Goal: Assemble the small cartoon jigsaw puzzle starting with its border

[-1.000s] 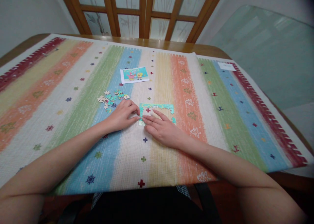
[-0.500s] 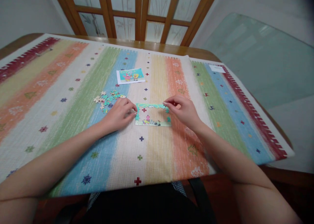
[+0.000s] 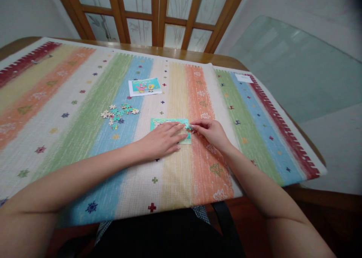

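A small teal jigsaw frame point(image 3: 166, 121) lies on the striped cloth point(image 3: 85, 111) in front of me. My left hand point(image 3: 162, 139) lies flat across its middle with the fingers stretched out toward the right edge. My right hand point(image 3: 210, 132) rests at the frame's right side, its fingers curled and pinched at the upper right corner; whether a piece sits between them is hidden. A heap of loose puzzle pieces point(image 3: 118, 113) lies to the left of the frame. Behind it lies a printed picture card point(image 3: 144, 87) with cartoon figures.
The cloth covers a wooden table point(image 3: 181, 54) whose far edge shows below a wooden-framed window. A small white label point(image 3: 243, 78) lies at the cloth's far right. A glass sheet point(image 3: 296, 69) leans to the right of the table.
My left hand has moved right from the frame's left edge and now lies flat over its middle. My right hand stays at the upper right corner. The view has shifted slightly.
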Demonstrator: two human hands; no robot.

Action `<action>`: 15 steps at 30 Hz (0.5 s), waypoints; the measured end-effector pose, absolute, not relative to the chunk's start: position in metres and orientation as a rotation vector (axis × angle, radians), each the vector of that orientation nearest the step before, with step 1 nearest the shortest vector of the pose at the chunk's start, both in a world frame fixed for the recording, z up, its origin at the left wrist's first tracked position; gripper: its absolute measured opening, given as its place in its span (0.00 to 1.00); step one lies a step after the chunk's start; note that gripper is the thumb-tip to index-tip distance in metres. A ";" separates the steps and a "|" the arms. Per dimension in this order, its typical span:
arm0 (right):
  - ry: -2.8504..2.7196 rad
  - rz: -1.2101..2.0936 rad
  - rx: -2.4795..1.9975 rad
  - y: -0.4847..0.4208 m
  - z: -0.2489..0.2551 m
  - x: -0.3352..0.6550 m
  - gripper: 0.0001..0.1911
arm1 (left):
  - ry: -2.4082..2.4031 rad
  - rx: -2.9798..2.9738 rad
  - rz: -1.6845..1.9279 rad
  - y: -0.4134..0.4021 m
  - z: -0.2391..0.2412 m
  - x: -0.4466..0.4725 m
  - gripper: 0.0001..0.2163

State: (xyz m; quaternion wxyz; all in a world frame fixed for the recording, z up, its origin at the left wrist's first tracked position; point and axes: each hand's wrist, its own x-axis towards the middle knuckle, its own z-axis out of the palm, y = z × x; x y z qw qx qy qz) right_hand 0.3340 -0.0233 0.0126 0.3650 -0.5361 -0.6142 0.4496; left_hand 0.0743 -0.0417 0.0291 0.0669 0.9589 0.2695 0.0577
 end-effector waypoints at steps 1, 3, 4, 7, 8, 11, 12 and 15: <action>-1.596 1.130 -1.371 -0.023 0.012 0.335 0.17 | 0.803 2.901 0.147 -0.040 0.026 0.082 0.25; -1.621 1.092 -1.367 -0.024 0.012 0.336 0.16 | 0.795 2.916 0.126 -0.036 0.021 0.091 0.27; -1.636 1.077 -1.368 -0.024 0.012 0.337 0.16 | 0.790 2.923 0.122 -0.034 0.018 0.093 0.28; -1.705 1.045 -1.383 -0.026 0.013 0.339 0.15 | 0.767 2.925 0.097 -0.029 0.013 0.093 0.29; -1.723 1.033 -1.393 -0.026 0.013 0.339 0.14 | 0.762 2.918 0.087 -0.028 0.011 0.092 0.29; -1.760 0.983 -1.423 -0.027 0.013 0.338 0.13 | 0.768 2.886 0.076 -0.027 0.010 0.090 0.29; -1.772 0.962 -1.428 -0.027 0.013 0.337 0.12 | 0.771 2.879 0.075 -0.027 0.010 0.089 0.28; -1.825 0.879 -1.442 -0.027 0.012 0.335 0.11 | 0.766 2.867 0.071 -0.027 0.010 0.090 0.28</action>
